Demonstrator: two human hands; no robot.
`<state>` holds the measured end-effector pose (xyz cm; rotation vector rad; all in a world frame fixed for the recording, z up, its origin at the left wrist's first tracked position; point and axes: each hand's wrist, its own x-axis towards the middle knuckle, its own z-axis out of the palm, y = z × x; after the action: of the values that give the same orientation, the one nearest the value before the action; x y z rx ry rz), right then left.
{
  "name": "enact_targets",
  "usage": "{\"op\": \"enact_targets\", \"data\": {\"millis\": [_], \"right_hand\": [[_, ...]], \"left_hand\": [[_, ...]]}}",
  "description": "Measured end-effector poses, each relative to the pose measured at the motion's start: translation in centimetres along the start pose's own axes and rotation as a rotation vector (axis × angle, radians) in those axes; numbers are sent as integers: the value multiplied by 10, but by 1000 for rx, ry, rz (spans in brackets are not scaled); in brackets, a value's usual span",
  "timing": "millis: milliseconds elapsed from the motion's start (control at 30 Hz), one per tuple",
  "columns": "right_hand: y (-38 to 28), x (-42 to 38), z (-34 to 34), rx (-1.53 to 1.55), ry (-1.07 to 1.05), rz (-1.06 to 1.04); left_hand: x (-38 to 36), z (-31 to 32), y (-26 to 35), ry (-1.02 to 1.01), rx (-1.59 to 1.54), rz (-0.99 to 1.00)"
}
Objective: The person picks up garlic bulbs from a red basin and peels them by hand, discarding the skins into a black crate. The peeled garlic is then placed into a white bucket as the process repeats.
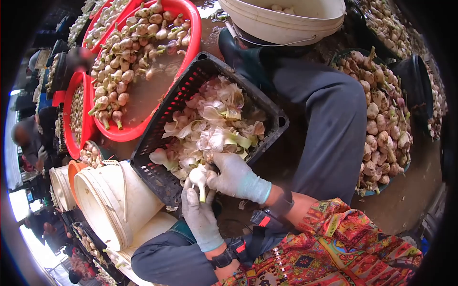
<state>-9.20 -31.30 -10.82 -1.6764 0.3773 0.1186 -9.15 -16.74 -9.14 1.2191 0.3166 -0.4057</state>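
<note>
A white garlic bulb (pixel 198 177) with a short green stem sits between my two gloved hands, over the near edge of a black plastic crate (pixel 279 125). My left hand (pixel 199 217) supports the bulb from below with its fingers closed around it. From the right, my right hand (pixel 234 176) presses its bent fingers and thumb against the bulb's side. Loose garlic skins (pixel 214 124) in white and pinkish tones fill much of the crate just beyond my hands.
A red tub (pixel 194 28) of unpeeled garlic stands at the upper left. White buckets (pixel 102 205) lie tilted at left; another white bucket (pixel 286 26) is at the top. Piled garlic bulbs (pixel 381 128) stand right of my knee. Other people sit at the far left.
</note>
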Motion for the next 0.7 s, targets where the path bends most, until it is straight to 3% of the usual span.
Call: {"op": "enact_targets", "data": {"millis": [67,100,133,200,267,333,433,500,533,600,667,700], "right_hand": [[10,-1,14,-199,7,-139],[18,0,21,-201,15,-152],[23,1,26,-203,18,-174],[13,8,16,17,56,-12],[38,32,17,150,275,-88],[46,41,0,449,276,127],[50,38,-10,515,365,109],[47,30,-8,273,283,62],[53,26,-4,-2,307,-114],[50,21,-1,-298,247,-170],[48,21,4,-343,222,-176],[45,20,4,-324,220,-182]], "left_hand": [[-4,5,3,94,223,-81],[2,-10,-15,121,351,40],[1,-18,-18,137,344,32],[2,-30,-15,108,227,-121],[1,-36,-14,127,151,-103],[1,-44,-12,46,-126,-113],[-2,-45,-10,13,-209,-65],[-3,-41,-10,12,-254,-35],[-3,-37,-9,-8,-326,-61],[-3,-50,-11,-25,-471,-56],[-7,-53,1,120,-567,-33],[-5,-63,15,101,-621,6]]}}
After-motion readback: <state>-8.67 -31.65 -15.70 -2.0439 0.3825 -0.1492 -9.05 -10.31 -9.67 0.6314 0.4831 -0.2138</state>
